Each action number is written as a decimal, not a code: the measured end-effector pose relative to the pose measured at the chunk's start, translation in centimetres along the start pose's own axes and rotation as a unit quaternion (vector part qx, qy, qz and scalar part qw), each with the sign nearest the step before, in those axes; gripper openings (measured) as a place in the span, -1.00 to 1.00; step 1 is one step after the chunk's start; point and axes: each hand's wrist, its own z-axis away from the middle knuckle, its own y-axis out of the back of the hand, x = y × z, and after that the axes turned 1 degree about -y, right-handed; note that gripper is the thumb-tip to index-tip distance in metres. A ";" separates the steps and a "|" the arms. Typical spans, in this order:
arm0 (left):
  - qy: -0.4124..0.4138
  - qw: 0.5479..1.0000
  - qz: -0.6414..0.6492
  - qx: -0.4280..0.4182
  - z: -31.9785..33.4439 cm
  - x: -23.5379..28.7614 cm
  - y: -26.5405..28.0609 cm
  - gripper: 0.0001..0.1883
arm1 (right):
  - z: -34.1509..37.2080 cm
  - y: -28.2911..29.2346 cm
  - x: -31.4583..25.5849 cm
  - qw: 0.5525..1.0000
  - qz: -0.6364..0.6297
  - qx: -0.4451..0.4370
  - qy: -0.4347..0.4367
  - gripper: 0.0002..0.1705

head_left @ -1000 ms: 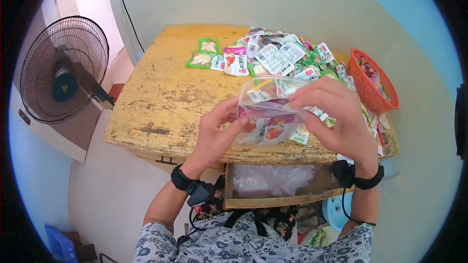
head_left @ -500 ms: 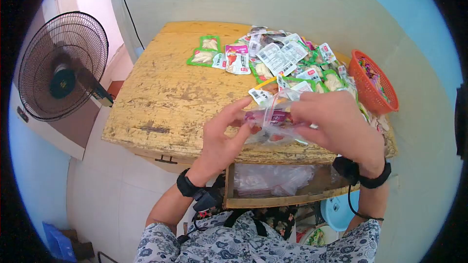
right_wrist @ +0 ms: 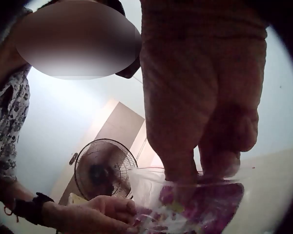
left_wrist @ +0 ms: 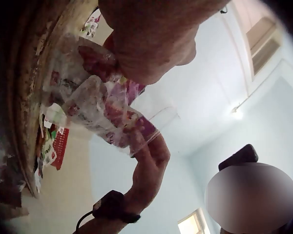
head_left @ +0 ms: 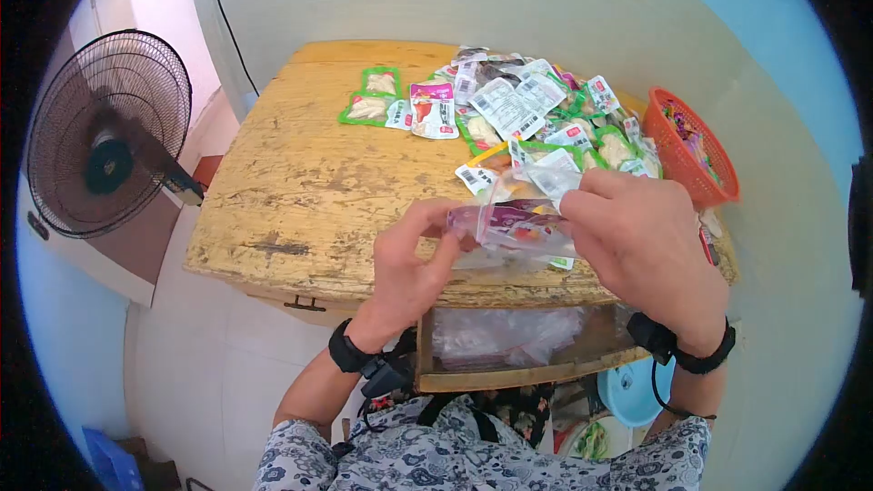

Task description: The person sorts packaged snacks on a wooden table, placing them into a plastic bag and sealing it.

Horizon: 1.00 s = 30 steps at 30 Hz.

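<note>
Between the two hands is a clear zip bag (head_left: pixel 496 259) with purple-and-white snack packets (head_left: pixel 518 223) inside, above the table's front edge. The left hand (head_left: pixel 409 259) pinches the bag's left side between thumb and fingers. At the opposite side, the right hand (head_left: pixel 650 250) grips the bag near its mouth with curled fingers. In the left wrist view the bag (left_wrist: pixel 88 97) spans from one hand to the other, its contents showing through. The right wrist view has the right fingers (right_wrist: pixel 178 165) at the bag's rim, beside a purple packet (right_wrist: pixel 219 204).
A heap of snack packets (head_left: pixel 523 105) covers the back right of the worn yellow table (head_left: pixel 300 173). Beside it stands an orange basket (head_left: pixel 677 159) of small wrapped items. Below the tabletop, an open drawer (head_left: pixel 421 345) holds clear bags. A fan (head_left: pixel 109 136) stands at the left.
The bag's mouth stood wide a second ago and is now narrower and tilted. The right hand has moved over its right side; the left hand keeps its hold.
</note>
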 end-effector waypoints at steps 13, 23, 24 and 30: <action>0.002 0.999 0.026 -0.021 0.2 -0.4 0.3 -0.68 | 0.5 1.5 3.0 0.945 -0.201 0.256 -0.034 -0.83; -0.004 1.000 0.000 -0.026 0.4 -0.3 0.3 -0.70 | 0.9 0.7 2.6 0.943 -0.182 0.273 -0.048 -0.86; -0.003 1.000 0.003 -0.019 0.5 -0.3 0.2 -0.70 | 1.0 0.7 2.5 0.944 -0.180 0.272 -0.043 -0.86; 0.019 0.999 -0.003 -0.032 0.6 -0.2 0.3 -0.64 | 1.8 1.1 3.2 0.932 -0.245 0.250 -0.089 -0.86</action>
